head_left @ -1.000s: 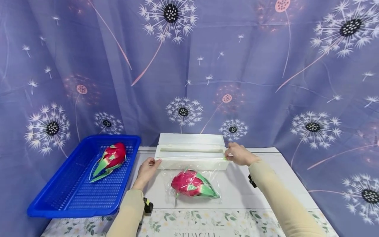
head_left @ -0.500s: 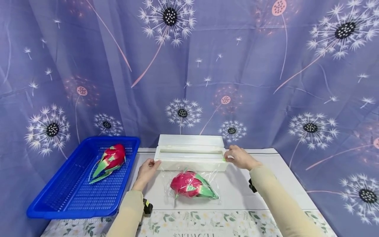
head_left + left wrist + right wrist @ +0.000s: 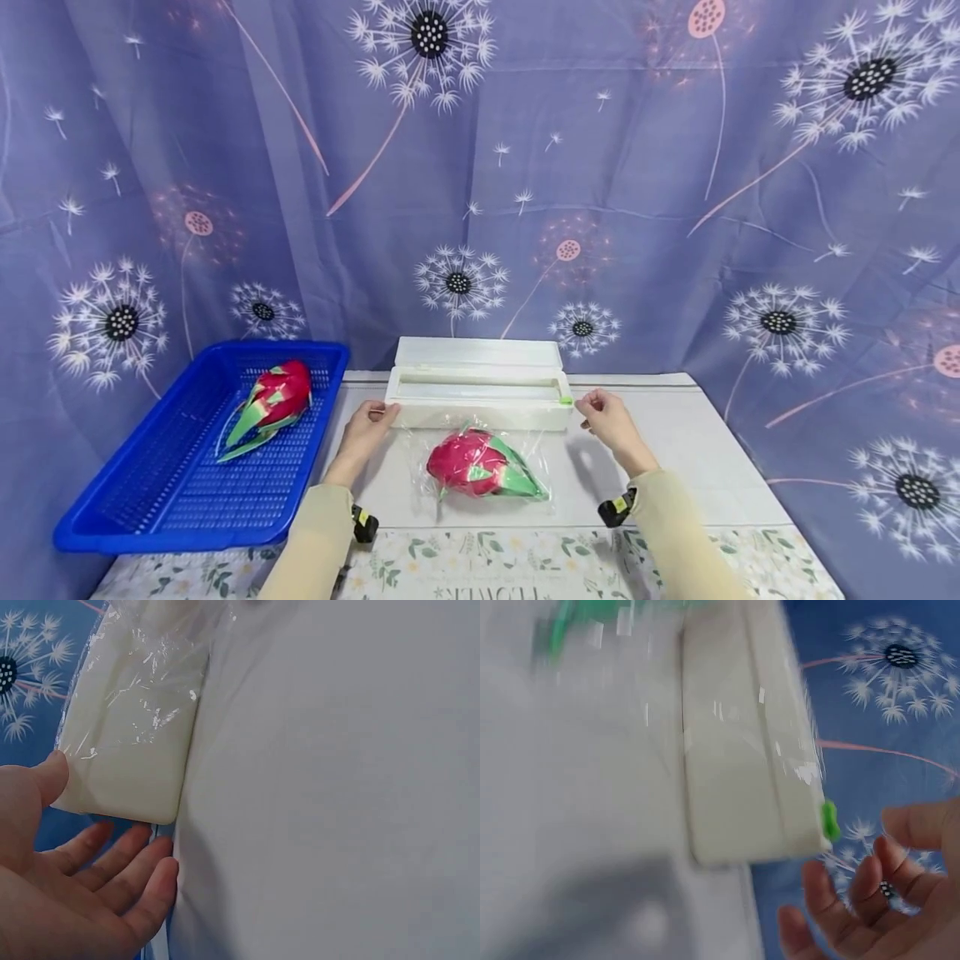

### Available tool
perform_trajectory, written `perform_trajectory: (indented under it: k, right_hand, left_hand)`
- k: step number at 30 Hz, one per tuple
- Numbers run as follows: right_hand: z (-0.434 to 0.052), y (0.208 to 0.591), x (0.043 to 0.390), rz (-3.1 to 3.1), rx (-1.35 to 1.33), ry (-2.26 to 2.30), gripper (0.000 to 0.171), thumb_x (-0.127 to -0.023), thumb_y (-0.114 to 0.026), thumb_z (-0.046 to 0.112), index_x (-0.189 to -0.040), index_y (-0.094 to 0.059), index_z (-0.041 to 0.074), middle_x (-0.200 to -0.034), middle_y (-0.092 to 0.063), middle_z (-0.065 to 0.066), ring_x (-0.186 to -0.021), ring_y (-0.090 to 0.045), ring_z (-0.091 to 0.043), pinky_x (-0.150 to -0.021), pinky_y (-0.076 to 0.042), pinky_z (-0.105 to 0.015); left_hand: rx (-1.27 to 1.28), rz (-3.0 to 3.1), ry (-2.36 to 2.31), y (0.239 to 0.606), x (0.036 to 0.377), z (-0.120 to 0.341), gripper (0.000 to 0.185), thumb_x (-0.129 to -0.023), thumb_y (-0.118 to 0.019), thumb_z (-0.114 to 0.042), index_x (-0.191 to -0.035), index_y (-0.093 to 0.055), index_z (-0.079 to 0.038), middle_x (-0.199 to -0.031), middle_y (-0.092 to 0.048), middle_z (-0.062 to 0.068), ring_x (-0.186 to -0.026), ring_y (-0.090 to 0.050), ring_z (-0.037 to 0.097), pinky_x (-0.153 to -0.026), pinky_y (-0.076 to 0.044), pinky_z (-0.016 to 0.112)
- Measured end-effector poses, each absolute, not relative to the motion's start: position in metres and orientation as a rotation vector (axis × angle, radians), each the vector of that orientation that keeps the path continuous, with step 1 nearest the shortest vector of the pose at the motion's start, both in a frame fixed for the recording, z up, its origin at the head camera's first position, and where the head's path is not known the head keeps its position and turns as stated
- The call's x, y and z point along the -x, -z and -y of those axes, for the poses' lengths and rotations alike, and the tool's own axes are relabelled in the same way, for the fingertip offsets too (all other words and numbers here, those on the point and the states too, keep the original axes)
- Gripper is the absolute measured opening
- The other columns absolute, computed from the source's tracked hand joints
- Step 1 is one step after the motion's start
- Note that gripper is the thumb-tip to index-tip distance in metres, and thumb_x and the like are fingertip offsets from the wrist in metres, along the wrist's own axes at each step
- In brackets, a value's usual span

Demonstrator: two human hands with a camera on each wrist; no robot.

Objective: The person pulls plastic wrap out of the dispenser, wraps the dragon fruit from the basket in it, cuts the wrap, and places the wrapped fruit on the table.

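A white cling film dispenser lies along the back of the table with its lid raised. A small green slider sits at its right end. Clear film hangs over its front and spreads around a red and green dragon fruit. My left hand is at the dispenser's left end, thumb on its top edge, the other fingers loosely extended below the end. Just off the right end, my right hand has its fingers loosely bent around nothing, near the slider.
On the left stands a blue plastic basket, another dragon fruit inside it. A purple dandelion curtain rises close behind the dispenser. Floral cloth covers the table's near edge.
My right hand has left the dispenser's right end and shifted slightly right and toward me, uncovering the green slider. The left hand stays at the left end.
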State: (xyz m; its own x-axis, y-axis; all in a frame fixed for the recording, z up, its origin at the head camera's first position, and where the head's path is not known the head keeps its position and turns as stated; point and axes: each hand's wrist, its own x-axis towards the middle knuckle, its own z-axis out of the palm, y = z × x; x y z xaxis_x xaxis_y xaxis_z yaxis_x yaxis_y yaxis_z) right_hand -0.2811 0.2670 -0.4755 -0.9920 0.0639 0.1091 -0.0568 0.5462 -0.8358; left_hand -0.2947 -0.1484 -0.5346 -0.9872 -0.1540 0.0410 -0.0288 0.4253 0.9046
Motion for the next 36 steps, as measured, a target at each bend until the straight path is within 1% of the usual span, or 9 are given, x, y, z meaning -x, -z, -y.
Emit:
perform_trajectory:
  k: [3,5,9,14,18,22,26,30,36]
  right_hand:
    - [-0.256,0.486,0.273,2.593,0.172,-1.683,0.022,-0.098,-0.057,0.013,-0.102,-0.059,-0.008,-0.090,-0.063,-0.018,-0.074,-0.064,-0.026,-0.066,-0.052,-0.034]
    - [-0.250,0.492,0.269,2.580,0.210,-1.752,0.027,-0.098,-0.057,0.013,-0.109,-0.060,-0.011,-0.097,-0.063,-0.022,-0.080,-0.065,-0.030,-0.068,-0.052,-0.036]
    - [-0.239,0.501,0.267,2.559,0.222,-1.860,0.032,-0.097,-0.056,0.013,-0.119,-0.059,-0.011,-0.103,-0.065,-0.019,-0.087,-0.062,-0.031,-0.070,-0.049,-0.036]
    - [-0.225,0.507,0.271,2.510,0.281,-2.004,0.029,-0.095,-0.058,0.012,-0.117,-0.062,-0.006,-0.103,-0.064,-0.015,-0.092,-0.060,-0.027,-0.072,-0.049,-0.036]
    - [-0.214,0.507,0.272,2.480,0.275,-2.025,0.031,-0.095,-0.062,0.018,-0.118,-0.063,-0.003,-0.106,-0.064,-0.016,-0.094,-0.059,-0.027,-0.075,-0.049,-0.037]
    - [-0.205,0.507,0.273,2.405,0.208,-1.992,0.027,-0.096,-0.064,0.017,-0.114,-0.064,-0.003,-0.103,-0.065,-0.016,-0.091,-0.060,-0.026,-0.073,-0.051,-0.036]
    - [-0.202,0.508,0.274,2.356,0.124,-1.913,0.021,-0.097,-0.061,0.013,-0.108,-0.066,-0.005,-0.098,-0.069,-0.016,-0.085,-0.065,-0.026,-0.071,-0.052,-0.036]
    - [-0.201,0.506,0.271,2.356,0.053,-1.829,0.020,-0.098,-0.059,0.010,-0.106,-0.067,-0.007,-0.096,-0.070,-0.019,-0.083,-0.068,-0.030,-0.073,-0.053,-0.041]
    - [-0.198,0.496,0.265,2.358,-0.047,-1.692,0.018,-0.097,-0.059,0.007,-0.104,-0.069,-0.007,-0.093,-0.070,-0.017,-0.079,-0.068,-0.025,-0.071,-0.053,-0.030]
  left_hand:
    - [-0.169,2.557,1.629,0.534,0.293,0.149,0.049,-0.096,-0.061,-0.040,-0.122,-0.053,0.002,-0.107,-0.062,0.020,-0.098,-0.059,0.032,-0.081,-0.047,0.043]
    - [-0.169,2.553,1.637,0.534,0.292,0.148,0.048,-0.097,-0.061,-0.038,-0.119,-0.053,0.003,-0.105,-0.062,0.020,-0.097,-0.058,0.032,-0.079,-0.047,0.041]
    - [-0.154,2.561,1.627,0.534,0.289,0.146,0.041,-0.097,-0.061,-0.037,-0.108,-0.058,0.003,-0.094,-0.062,0.013,-0.087,-0.057,0.025,-0.074,-0.045,0.034]
    - [-0.073,2.506,1.815,0.534,0.287,0.142,0.040,-0.102,-0.054,-0.033,-0.099,-0.065,0.006,-0.088,-0.065,0.011,-0.083,-0.060,0.022,-0.073,-0.047,0.031]
    - [-0.026,2.416,1.989,0.534,0.286,0.138,0.036,-0.103,-0.052,-0.026,-0.113,-0.065,0.006,-0.099,-0.069,0.015,-0.092,-0.064,0.026,-0.080,-0.052,0.036]
    - [0.096,2.359,2.056,0.530,0.287,0.134,0.034,-0.104,-0.049,-0.020,-0.123,-0.062,0.006,-0.109,-0.068,0.019,-0.101,-0.065,0.030,-0.088,-0.052,0.042]
    - [0.236,2.333,2.039,0.523,0.283,0.131,0.030,-0.105,-0.047,-0.013,-0.118,-0.062,0.009,-0.108,-0.068,0.022,-0.101,-0.066,0.033,-0.085,-0.053,0.042]
    - [0.291,2.325,2.026,0.517,0.277,0.129,0.029,-0.104,-0.048,-0.012,-0.115,-0.063,0.009,-0.106,-0.069,0.020,-0.098,-0.067,0.029,-0.082,-0.054,0.037]
    - [0.329,2.311,1.978,0.508,0.264,0.128,0.028,-0.104,-0.050,-0.014,-0.113,-0.065,0.007,-0.105,-0.070,0.017,-0.097,-0.068,0.026,-0.084,-0.054,0.039]
